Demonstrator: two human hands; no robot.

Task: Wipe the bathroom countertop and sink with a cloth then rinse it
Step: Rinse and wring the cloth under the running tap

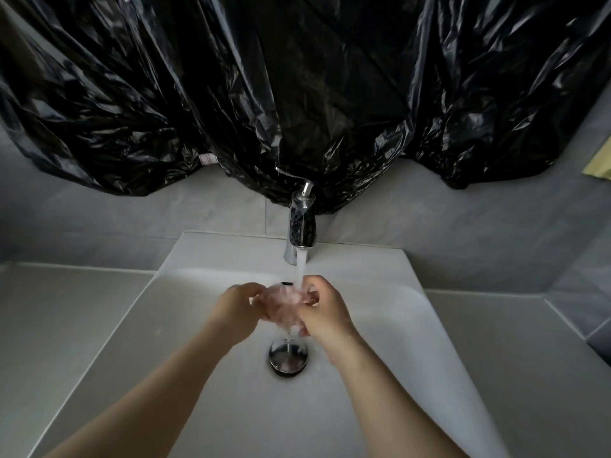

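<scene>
Crumpled black plastic (297,77) fills the upper half of the frame from edge to edge. It is glossy, and its creases catch pale highlights. Its lower edge hangs in scallops, lowest at centre, where it drops behind the tap (300,226). A small white tag (207,158) sits on that edge, left of centre. Below the plastic runs a wall (132,219) of large grey tiles with thin grout lines. At lower left it meets the counter (49,309) along a pale seam. A yellow strip (600,163) shows at the right edge. The light is dim and soft.
</scene>
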